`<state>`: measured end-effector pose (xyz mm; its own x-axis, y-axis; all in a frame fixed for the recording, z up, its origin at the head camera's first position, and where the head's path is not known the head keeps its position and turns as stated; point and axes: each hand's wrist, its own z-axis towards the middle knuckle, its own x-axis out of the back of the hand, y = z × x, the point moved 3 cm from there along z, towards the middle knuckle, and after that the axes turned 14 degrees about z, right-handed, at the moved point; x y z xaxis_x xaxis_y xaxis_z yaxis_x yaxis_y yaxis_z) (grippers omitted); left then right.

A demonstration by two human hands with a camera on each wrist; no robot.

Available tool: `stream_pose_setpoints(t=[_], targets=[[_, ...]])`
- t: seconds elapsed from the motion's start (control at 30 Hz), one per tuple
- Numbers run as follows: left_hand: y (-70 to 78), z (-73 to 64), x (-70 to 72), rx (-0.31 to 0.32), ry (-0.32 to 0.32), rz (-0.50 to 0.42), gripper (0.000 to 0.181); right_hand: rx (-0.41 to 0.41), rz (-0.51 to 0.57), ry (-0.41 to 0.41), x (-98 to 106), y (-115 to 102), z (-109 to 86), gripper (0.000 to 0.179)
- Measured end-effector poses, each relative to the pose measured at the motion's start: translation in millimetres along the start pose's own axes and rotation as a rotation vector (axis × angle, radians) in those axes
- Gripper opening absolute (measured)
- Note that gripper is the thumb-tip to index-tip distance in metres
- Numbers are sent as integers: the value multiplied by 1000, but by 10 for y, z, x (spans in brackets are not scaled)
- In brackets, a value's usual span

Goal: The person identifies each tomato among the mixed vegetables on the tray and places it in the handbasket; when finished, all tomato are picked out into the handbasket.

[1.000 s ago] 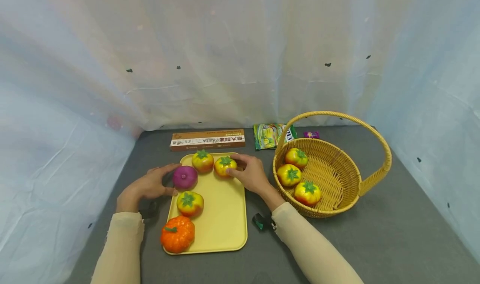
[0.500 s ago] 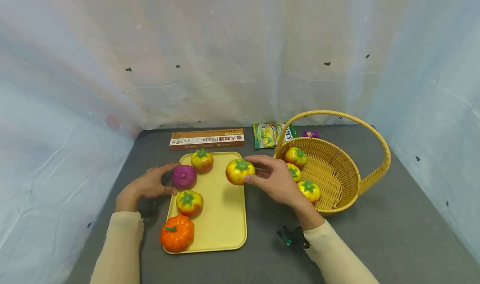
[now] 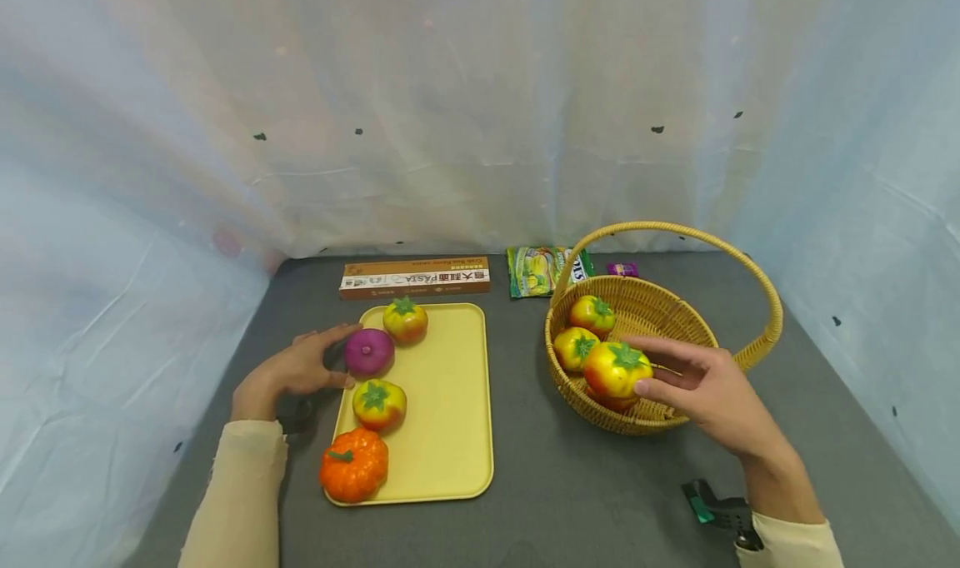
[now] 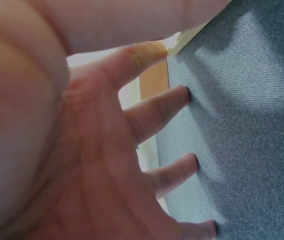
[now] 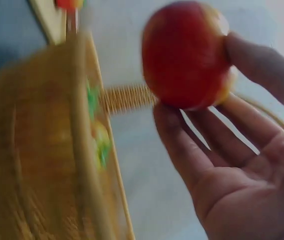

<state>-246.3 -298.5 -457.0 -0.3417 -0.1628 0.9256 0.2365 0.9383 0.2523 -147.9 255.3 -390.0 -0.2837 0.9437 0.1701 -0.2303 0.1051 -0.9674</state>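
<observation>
Red-yellow fruit is in the right hand above the basket.

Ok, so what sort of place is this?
Possibly a makeshift tabletop booth: pale sheeting hangs behind and on both sides of a grey table, which holds a wicker basket.

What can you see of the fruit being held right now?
The fruit is round, slightly squat and glossy, yellow shading to red underneath, with a green star-shaped cap facing up. It looks like plastic. The right grip pinches it between thumb and fingers, above the basket; nothing else is seen touching it.
</observation>
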Motion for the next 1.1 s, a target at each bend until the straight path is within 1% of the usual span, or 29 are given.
stream_pose_setpoints(t=[0.13,0.27,0.4,0.53,0.6,0.7,0.87,1.1], targets=[[21,-1,30,6,-8,-7,96,-38,-143,43,248,-56,-248,48],[21,-14,61,0,-4,2,96,-37,-343,98,368,-120,-376,49],[9,-15,72,1,-2,9,96,-53,-546,115,375,-161,-374,49],[6,-14,63,9,-8,5,96,-133,-664,81,332,-173,-300,51],[7,-18,55,12,-11,3,96,-159,-681,56,317,-161,-255,52],[11,-27,42,14,-11,0,96,-174,-652,20,294,-120,-188,51],[11,-25,21,2,-4,2,95,-176,-540,-28,256,-34,-121,47],[13,-29,4,12,-8,-2,95,-149,-405,-44,171,68,-70,44]])
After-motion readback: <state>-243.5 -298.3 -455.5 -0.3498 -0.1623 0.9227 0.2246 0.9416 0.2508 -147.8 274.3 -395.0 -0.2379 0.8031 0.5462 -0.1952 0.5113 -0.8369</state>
